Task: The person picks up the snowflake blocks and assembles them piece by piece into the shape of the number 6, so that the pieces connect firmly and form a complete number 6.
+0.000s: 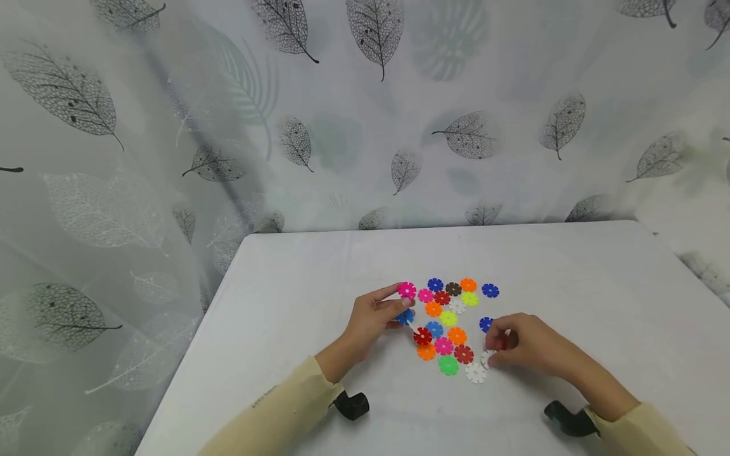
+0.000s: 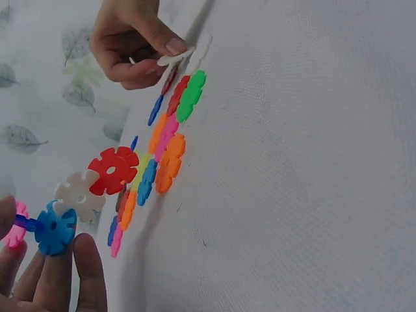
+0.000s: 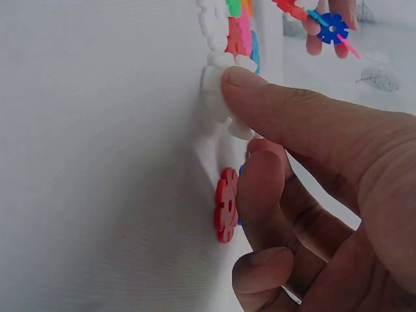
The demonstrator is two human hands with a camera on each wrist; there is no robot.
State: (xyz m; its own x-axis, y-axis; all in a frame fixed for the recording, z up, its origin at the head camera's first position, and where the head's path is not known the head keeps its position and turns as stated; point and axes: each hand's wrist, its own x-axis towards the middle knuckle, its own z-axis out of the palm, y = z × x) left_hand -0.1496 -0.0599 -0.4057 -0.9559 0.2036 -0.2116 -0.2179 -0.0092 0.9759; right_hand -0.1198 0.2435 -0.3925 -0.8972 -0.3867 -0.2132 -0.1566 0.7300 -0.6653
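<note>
In the head view my left hand [image 1: 369,320] holds a linked chain of notched plastic snowflake discs. The left wrist view shows the chain's pink disc [image 2: 18,226], dark blue disc [image 2: 26,223], light blue disc [image 2: 56,227], white disc [image 2: 80,195] and red disc [image 2: 114,171]. The fingers grip the pink and blue end, and the red end is out over the table. Across from it, my right hand [image 1: 530,345] pinches a white disc [image 3: 218,94] between thumb and finger, low at the table. A loose red disc [image 3: 226,207] lies beneath those fingers.
Several loose discs lie between the hands, among them a green disc [image 1: 448,365], a yellow disc [image 1: 470,299] and an orange disc [image 1: 457,335]. A blue disc [image 1: 490,291] sits farther right. The white table [image 1: 319,266] backs onto a leaf-patterned curtain [image 1: 342,139].
</note>
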